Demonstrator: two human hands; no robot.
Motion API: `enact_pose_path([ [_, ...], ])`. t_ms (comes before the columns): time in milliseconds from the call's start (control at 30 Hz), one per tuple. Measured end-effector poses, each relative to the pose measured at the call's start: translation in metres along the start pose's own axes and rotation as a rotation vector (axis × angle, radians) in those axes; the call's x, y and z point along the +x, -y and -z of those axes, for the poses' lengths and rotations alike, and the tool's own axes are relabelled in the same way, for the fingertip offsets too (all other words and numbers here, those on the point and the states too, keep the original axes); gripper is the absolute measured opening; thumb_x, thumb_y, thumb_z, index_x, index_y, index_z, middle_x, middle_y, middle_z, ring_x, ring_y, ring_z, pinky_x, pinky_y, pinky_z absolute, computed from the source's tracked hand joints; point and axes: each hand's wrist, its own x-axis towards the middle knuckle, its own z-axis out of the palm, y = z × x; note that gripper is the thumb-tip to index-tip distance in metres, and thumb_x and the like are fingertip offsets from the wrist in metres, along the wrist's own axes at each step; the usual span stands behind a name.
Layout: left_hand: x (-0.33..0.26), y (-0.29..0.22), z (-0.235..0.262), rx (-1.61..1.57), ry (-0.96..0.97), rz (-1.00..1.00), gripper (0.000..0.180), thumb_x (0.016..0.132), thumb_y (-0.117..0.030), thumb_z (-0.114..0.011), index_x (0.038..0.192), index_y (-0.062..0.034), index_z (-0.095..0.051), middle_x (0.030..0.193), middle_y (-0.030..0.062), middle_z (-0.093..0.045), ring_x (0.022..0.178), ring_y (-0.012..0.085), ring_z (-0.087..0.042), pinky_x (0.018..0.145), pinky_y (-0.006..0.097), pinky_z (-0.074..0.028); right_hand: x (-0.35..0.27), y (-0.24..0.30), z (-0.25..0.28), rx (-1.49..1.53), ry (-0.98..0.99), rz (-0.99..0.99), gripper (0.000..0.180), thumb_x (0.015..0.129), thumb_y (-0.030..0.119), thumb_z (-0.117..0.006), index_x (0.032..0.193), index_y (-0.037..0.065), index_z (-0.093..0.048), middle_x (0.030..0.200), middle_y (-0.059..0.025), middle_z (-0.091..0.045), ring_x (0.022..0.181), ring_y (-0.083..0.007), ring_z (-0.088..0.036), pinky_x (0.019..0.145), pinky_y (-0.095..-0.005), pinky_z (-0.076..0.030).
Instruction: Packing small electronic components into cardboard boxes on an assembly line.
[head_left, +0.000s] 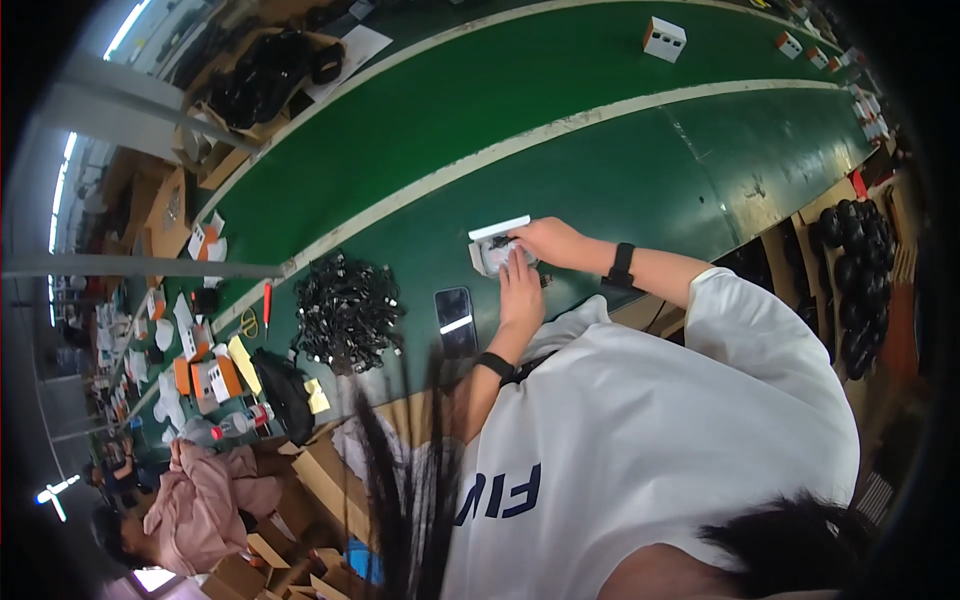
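Note:
A small white box point(478, 258) stands with its flap raised on the green bench, its opening toward me. My right hand point(550, 243), with a black watch on the wrist, grips it at the right end, fingers bent over the rim. Something small and dark shows inside by those fingertips, too small to name. My left hand point(520, 292), with a black band on the wrist, reaches in from the near side. Its fingers lie stretched over pale contents in the opening. Left of the box lie a dark phone point(455, 318) and a heap of black cables point(347, 312) with pale connectors.
Scissors with yellow handles point(249, 322), a red screwdriver point(267, 303) and a black bag point(283, 393) lie further left. White and orange boxes point(217, 380) crowd that end. Another box point(664, 40) stands on the far strip, behind a raised pale rail point(430, 184). A person in pink point(205, 505) sits at lower left.

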Motion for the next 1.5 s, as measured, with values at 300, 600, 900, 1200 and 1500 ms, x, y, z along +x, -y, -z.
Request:
enact_pose_path([
  [300, -0.001, 0.016, 0.013, -0.392, -0.076, 0.007, 0.046, 0.066, -0.001, -0.052, 0.109, 0.0117, -0.039, 0.124, 0.0273, -0.033, 0.118, 0.0398, -0.031, 0.100, 0.044, -0.025, 0.024, 0.004, -0.026, -0.624, 0.054, 0.282, 0.014, 0.065, 0.012, -0.055, 0.071, 0.002, -0.063, 0.089, -0.0124, -0.054, 0.068, -0.0231, -0.059, 0.056, -0.0295, -0.049],
  [600, 0.008, 0.029, 0.021, -0.254, -0.234, 0.091, 0.034, 0.065, -0.001, -0.056, 0.095, 0.0097, -0.043, 0.124, 0.0307, -0.033, 0.120, 0.0431, -0.027, 0.102, 0.049, -0.021, 0.022, -0.001, -0.018, -0.405, 0.033, 0.238, 0.029, 0.068, 0.003, -0.052, 0.096, -0.005, -0.054, 0.098, -0.0146, -0.049, 0.092, -0.0284, -0.052, 0.076, -0.0341, -0.047],
  [900, 0.022, 0.044, 0.028, 0.025, 0.014, 0.008, 0.043, 0.065, -0.007, -0.056, 0.102, 0.0137, -0.045, 0.122, 0.0308, -0.036, 0.115, 0.0401, -0.034, 0.099, 0.045, -0.025, -0.006, 0.023, 0.001, -0.023, -0.148, 0.145, 0.040, 0.067, -0.006, -0.049, 0.107, -0.004, -0.048, 0.107, -0.0176, -0.049, 0.103, -0.0319, -0.045, 0.090, -0.0385, -0.037],
  [1200, 0.024, 0.048, 0.032, -0.060, -0.029, -0.074, 0.042, 0.062, -0.006, -0.059, 0.099, 0.0084, -0.048, 0.122, 0.0229, -0.040, 0.109, 0.0358, -0.039, 0.092, 0.047, -0.029, -0.005, 0.011, -0.016, -0.267, -0.145, 0.098, 0.047, 0.059, -0.001, -0.056, 0.106, -0.003, -0.049, 0.105, -0.0153, -0.050, 0.101, -0.0299, -0.044, 0.090, -0.0367, -0.034],
  [1500, 0.030, 0.048, 0.035, -0.033, 0.097, -0.063, 0.040, 0.061, -0.008, -0.060, 0.097, 0.0067, -0.050, 0.124, 0.0217, -0.038, 0.114, 0.0347, -0.034, 0.095, 0.049, -0.026, -0.015, 0.008, -0.008, -0.115, -0.225, 0.059, 0.046, 0.064, -0.002, -0.053, 0.110, -0.001, -0.047, 0.108, -0.0151, -0.049, 0.107, -0.0305, -0.041, 0.095, -0.0385, -0.032],
])
